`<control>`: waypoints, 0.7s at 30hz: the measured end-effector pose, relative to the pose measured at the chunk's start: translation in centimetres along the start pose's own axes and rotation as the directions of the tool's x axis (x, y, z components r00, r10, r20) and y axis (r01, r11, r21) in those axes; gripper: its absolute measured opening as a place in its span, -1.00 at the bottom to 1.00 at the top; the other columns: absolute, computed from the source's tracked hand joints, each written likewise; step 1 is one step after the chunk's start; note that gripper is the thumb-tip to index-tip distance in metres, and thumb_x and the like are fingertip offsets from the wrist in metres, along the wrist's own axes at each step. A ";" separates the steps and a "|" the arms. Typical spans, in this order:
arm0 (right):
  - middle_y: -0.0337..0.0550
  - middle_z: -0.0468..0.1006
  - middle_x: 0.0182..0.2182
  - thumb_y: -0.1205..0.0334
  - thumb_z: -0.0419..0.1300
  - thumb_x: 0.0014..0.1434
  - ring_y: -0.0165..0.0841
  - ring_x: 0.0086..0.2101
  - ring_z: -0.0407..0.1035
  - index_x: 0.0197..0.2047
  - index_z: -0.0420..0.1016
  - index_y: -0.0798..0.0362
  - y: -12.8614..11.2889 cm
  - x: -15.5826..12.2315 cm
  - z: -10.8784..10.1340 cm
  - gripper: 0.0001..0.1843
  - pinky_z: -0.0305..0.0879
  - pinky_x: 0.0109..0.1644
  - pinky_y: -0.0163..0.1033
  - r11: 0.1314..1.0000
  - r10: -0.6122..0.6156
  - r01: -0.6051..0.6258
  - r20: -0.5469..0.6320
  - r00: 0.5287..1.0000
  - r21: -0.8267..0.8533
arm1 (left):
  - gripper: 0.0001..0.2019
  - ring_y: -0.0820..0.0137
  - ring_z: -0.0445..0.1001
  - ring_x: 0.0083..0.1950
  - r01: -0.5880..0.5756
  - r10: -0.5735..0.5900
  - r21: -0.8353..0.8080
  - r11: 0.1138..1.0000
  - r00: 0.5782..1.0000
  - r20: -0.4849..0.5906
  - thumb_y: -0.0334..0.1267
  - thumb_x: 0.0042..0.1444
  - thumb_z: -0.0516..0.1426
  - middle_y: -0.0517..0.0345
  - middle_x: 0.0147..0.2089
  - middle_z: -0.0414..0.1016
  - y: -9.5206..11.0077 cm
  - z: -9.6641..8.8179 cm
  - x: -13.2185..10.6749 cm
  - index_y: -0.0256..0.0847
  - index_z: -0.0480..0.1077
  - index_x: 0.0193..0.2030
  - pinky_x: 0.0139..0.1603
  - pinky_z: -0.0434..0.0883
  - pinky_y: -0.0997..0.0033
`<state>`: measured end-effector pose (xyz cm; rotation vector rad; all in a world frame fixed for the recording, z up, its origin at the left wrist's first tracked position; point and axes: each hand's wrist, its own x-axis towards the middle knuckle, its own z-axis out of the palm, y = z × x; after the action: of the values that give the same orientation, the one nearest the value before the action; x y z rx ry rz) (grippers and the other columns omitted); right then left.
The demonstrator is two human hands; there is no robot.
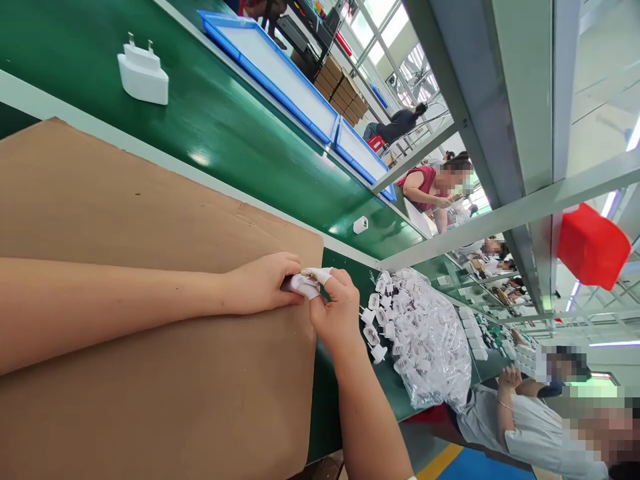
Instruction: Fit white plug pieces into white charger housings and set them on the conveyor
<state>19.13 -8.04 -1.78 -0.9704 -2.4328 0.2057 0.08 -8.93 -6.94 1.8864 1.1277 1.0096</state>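
Observation:
My left hand (265,283) reaches in from the left, closed around a small white plastic charger housing (301,285), which is partly hidden by fingers. My right hand (337,307) comes up from below, its thumb and index finger in white finger covers and pinched at the same housing. A small brownish spot shows between those fingertips; I cannot make out whether it is a part or a stain. Both hands are over the edge of a brown cardboard sheet (200,387). Beside my right hand, a clear plastic bag (430,340) is heaped with white charger housings (371,333).
A white two-pin plug charger (143,73) and a small white piece (360,225) stand on the green bench (210,133). Blue-rimmed trays (280,67) line its far side. A metal frame (430,247) crosses at right. Co-workers sit farther along, one person (530,423) close by at lower right.

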 end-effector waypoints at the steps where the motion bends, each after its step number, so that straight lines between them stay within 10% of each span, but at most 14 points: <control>1: -0.13 0.60 -0.25 0.53 0.17 0.16 -0.25 -0.21 0.44 -0.05 0.65 -0.02 0.0 0.1 0.0 -0.61 0.42 -0.14 -0.19 1.000 0.010 -0.010 0.013 1.000 -0.013 | -0.67 0.25 0.41 -0.25 -0.001 0.001 0.009 1.000 1.000 -0.001 0.06 0.15 0.18 0.09 -0.32 0.38 0.0 0.0 0.0 -0.18 0.39 -0.42 -0.26 0.31 0.29; 9: -0.16 0.49 -0.39 0.57 0.17 0.03 -0.25 -0.30 0.33 -0.17 0.69 0.01 0.0 0.3 0.4 -0.60 0.28 -0.25 -0.20 0.989 0.038 -0.039 -0.007 0.999 -0.142 | -0.60 0.26 0.39 -0.28 0.005 -0.004 0.056 0.998 1.000 -0.015 0.13 0.17 0.15 0.10 -0.35 0.34 0.2 0.1 0.0 -0.18 0.38 -0.42 -0.27 0.31 0.30; 17: -0.24 0.67 -0.11 0.32 0.34 0.18 -0.25 -0.13 0.50 0.30 0.53 -0.18 0.9 -0.3 2.6 -0.39 0.46 0.04 -0.20 0.946 0.295 -0.278 -0.084 0.952 0.169 | -0.53 0.11 0.49 -0.11 0.092 -0.091 0.107 0.990 0.996 -0.021 0.26 0.10 0.13 0.03 -0.21 0.53 0.6 0.1 0.0 -0.16 0.47 -0.30 -0.13 0.42 0.27; 21: -0.11 0.61 0.14 0.16 0.31 0.31 -0.20 0.13 0.47 0.41 0.39 -0.10 2.9 0.1 -0.1 -0.38 0.39 0.27 -0.13 0.912 0.400 -0.379 -0.134 0.907 0.156 | -0.51 0.15 0.52 -0.10 0.235 -0.227 0.187 0.954 0.972 -0.064 0.25 0.16 0.16 0.13 -0.13 0.60 0.4 -1.7 0.8 -0.16 0.49 -0.11 -0.09 0.39 0.35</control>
<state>20.82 -5.87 -2.59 -1.3532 -2.0296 0.3983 -1.00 -8.05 -5.62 1.8340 1.4791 0.8361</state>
